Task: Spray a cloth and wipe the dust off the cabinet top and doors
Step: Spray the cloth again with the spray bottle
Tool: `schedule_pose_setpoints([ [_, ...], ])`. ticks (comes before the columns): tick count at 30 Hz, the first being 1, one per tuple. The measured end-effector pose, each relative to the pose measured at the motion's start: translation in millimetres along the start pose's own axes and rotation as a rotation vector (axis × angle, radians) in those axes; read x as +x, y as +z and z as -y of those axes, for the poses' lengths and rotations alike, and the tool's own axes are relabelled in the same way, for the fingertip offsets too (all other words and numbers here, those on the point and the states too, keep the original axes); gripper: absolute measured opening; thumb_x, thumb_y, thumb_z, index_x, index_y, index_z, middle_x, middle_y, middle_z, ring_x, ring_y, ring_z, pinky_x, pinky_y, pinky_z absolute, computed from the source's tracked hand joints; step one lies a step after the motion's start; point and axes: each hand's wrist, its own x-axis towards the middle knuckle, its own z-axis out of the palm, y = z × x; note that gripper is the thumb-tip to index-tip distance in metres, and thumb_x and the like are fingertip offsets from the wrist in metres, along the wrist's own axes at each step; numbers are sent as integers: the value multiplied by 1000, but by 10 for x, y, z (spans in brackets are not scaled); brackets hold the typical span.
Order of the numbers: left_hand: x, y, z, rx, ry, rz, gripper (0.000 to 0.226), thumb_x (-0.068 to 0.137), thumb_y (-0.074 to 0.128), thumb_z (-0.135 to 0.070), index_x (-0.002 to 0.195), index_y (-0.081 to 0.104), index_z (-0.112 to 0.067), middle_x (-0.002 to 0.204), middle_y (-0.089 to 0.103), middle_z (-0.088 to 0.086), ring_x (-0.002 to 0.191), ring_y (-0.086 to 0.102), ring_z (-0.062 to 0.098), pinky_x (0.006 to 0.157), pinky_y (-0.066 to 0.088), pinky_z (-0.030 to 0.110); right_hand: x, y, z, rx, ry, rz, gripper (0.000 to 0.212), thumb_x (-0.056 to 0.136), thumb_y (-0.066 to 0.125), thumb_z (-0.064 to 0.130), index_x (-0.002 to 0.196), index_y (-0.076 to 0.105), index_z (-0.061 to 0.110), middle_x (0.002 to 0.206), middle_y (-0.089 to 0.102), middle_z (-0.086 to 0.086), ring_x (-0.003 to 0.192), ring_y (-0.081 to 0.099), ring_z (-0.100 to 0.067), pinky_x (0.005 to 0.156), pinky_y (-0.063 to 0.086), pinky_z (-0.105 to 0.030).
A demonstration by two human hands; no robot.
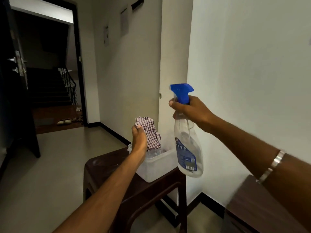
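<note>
Two hands are seen, a left hand [139, 138] and a right hand [191, 110]. One spray bottle [186, 142], one checked cloth [149, 132], one plastic tub [156, 163] and one desk [107, 167] are counted.

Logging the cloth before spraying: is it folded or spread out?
Folded, or bunched. The left hand grips the checked cloth as a compact wad with layered edges showing, above the tub.

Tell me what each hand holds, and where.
Left hand grips the checked cloth by its side; right hand grips the spray bottle at its neck.
</note>
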Motion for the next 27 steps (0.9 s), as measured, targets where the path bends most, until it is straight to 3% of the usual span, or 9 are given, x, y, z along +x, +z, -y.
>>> schedule_pose_setpoints([
  [3, 41, 1, 33, 34, 23, -16, 35, 103, 20, -38, 135, 33, -28, 108, 54, 0, 86, 58, 15, 60, 49, 29, 298, -75, 117, 13, -26, 13, 36, 90, 60, 35, 108, 58, 4, 94, 62, -14, 86, 66, -25, 81, 57, -33],
  [6, 75, 1, 75, 58, 25, -29, 34, 104, 21, -36, 133, 34, -26, 113, 55, 3, 92, 59, 19, 66, 51, 32, 513, -140, 211, 48, -64, -5, 26, 89, 61, 39, 89, 56, 14, 76, 54, -2, 70, 58, -11, 64, 53, -19],
  [9, 114, 8, 118, 98, 16, -46, 36, 104, 21, -36, 136, 33, -26, 113, 55, 3, 96, 59, 23, 73, 53, 35, 706, -187, 214, 99, -76, -59, 26, 87, 63, 42, 83, 54, 18, 71, 50, 3, 68, 52, -9, 66, 50, -20],
  [12, 139, 10, 152, 138, 42, -67, 36, 103, 21, -36, 135, 35, -27, 102, 56, -2, 90, 59, 20, 69, 52, 33, 871, -193, 153, 155, -95, -110, 32, 86, 65, 40, 99, 56, 11, 80, 52, -1, 75, 52, -12, 71, 48, -24],
  [14, 149, 18, 159, 179, 49, -79, 37, 103, 21, -36, 136, 35, -27, 111, 57, 3, 94, 59, 23, 75, 54, 38, 954, -161, 66, 179, -95, -134, 43, 84, 67, 39, 111, 55, 7, 89, 53, -1, 78, 53, -12, 72, 48, -25],
  [17, 155, 16, 177, 186, 53, -76, 37, 103, 21, -36, 137, 34, -29, 115, 56, 4, 94, 60, 22, 70, 53, 34, 1009, -13, -156, 141, -59, -172, 54, 78, 74, 37, 120, 53, 10, 93, 55, 0, 78, 55, -12, 75, 50, -29],
  [20, 138, 23, 173, 202, 76, -66, 38, 104, 21, -36, 138, 33, -29, 118, 56, 5, 95, 59, 21, 68, 52, 32, 978, 217, -447, 54, 7, -159, 55, 74, 78, 36, 117, 54, 11, 81, 51, -6, 71, 50, -17, 74, 51, -32],
  [23, 117, 31, 155, 194, 68, -58, 37, 104, 21, -36, 138, 32, -29, 120, 55, 6, 99, 59, 24, 78, 55, 40, 936, 398, -717, 30, 64, -161, 49, 72, 79, 34, 105, 53, 10, 72, 46, -3, 65, 45, -15, 65, 45, -25],
  [27, 81, 24, 133, 175, 59, -57, 37, 104, 21, -36, 138, 32, -29, 118, 56, 6, 97, 61, 26, 79, 57, 43, 891, 523, -995, 31, 103, -176, 43, 73, 78, 34, 98, 49, 12, 70, 45, -1, 61, 43, -12, 59, 41, -19],
])
